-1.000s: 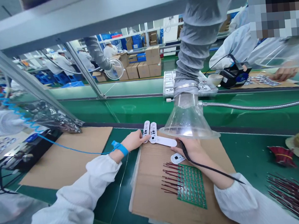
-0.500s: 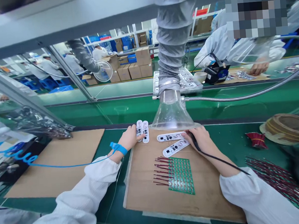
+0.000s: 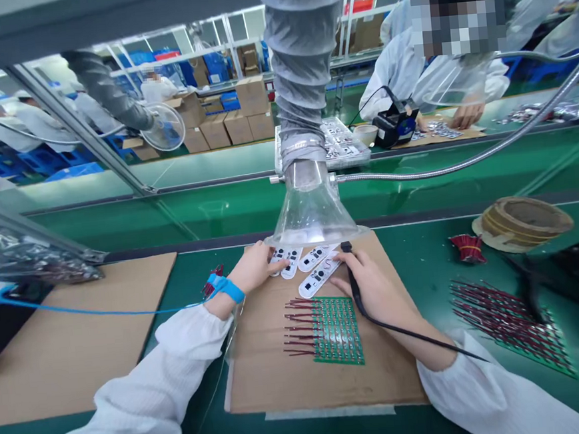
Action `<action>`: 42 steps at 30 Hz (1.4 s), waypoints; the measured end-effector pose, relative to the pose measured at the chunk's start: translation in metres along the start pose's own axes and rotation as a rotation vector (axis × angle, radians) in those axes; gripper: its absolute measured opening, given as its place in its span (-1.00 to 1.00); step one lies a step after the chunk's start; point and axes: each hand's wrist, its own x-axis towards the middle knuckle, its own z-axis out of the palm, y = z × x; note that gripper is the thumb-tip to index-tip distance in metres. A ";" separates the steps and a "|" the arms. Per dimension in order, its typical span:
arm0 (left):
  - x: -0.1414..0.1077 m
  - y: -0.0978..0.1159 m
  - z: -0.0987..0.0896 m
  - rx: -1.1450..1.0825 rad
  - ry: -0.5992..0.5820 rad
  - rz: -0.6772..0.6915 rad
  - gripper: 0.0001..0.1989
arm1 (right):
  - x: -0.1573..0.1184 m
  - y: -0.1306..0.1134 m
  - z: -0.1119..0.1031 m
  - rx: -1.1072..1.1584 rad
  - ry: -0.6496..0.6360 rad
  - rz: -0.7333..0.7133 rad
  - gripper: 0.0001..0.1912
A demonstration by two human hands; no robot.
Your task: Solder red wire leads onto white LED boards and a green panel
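Note:
My left hand [image 3: 254, 266], a blue strap [image 3: 226, 288] on its wrist, rests fingers-down on two white oblong circuit boards [image 3: 287, 260] at the far edge of a cardboard sheet [image 3: 271, 372]. My right hand [image 3: 373, 289] grips a black soldering iron [image 3: 351, 275] with its cable trailing over my sleeve; its fingers touch two more white boards [image 3: 318, 271]. A green panel with red wires [image 3: 328, 330] lies just in front of both hands. A clear fume hood [image 3: 314, 212] hangs over the boards.
A second cardboard sheet [image 3: 63, 335] lies to the left. At right are a solder spool [image 3: 520, 220], a red wire bundle [image 3: 467, 248] and another wired green panel [image 3: 513, 322]. Across the belt a person in white [image 3: 439, 75] works at a station.
The view has shifted, so the hood and boards sit further left and nearer. My right hand slid the two loose boards leftwards beside the pair under my left hand.

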 end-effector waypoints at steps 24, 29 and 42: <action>-0.015 0.053 0.030 0.200 -0.079 -0.185 -0.51 | 0.045 0.013 0.001 0.054 0.089 0.027 -0.61; -0.026 0.052 0.033 0.187 -0.057 -0.146 -0.62 | 0.034 0.004 0.009 0.053 0.061 0.025 -0.52; -0.046 0.076 0.015 -1.020 -0.060 -0.221 -0.81 | -0.008 -0.009 -0.013 0.172 0.169 0.070 -0.81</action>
